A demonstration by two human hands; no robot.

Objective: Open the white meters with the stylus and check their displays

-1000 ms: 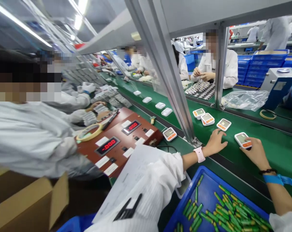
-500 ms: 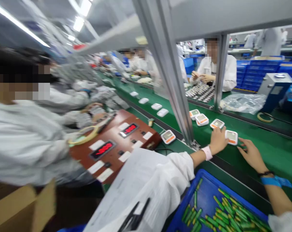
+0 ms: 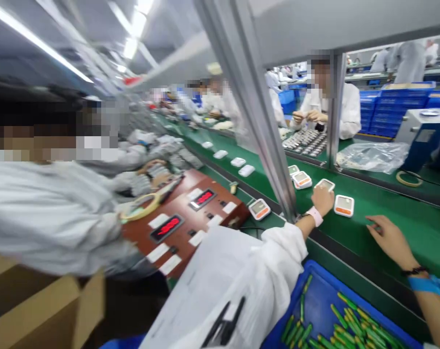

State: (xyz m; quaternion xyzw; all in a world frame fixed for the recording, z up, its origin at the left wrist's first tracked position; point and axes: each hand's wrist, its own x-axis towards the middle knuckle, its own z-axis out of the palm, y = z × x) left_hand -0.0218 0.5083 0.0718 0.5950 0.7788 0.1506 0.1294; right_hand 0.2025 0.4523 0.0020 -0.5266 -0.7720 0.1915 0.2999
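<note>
My left hand (image 3: 321,199) reaches across the green conveyor belt (image 3: 394,203), fingers curled over the near edge of a white device (image 3: 326,183) with a screen. Just to its right lies another white device with an orange button (image 3: 344,205), free of both hands. My right hand (image 3: 387,238) rests open on the belt further right, holding nothing. Two similar devices (image 3: 300,179) sit just left of my left hand, beyond a slanted aluminium post (image 3: 263,131).
A blue tray (image 3: 316,295) of green batteries (image 3: 354,325) sits below my arms. A red-brown tester with red displays (image 3: 190,213) and a tape roll (image 3: 141,206) stand to the left. A co-worker's white sleeve (image 3: 48,213) and a cardboard box (image 3: 48,310) fill the left. Another person (image 3: 317,116) works across the belt.
My right hand let go of the orange-button device on the belt and drew back. My left hand slid forward onto the device beyond it. The view swung a little.
</note>
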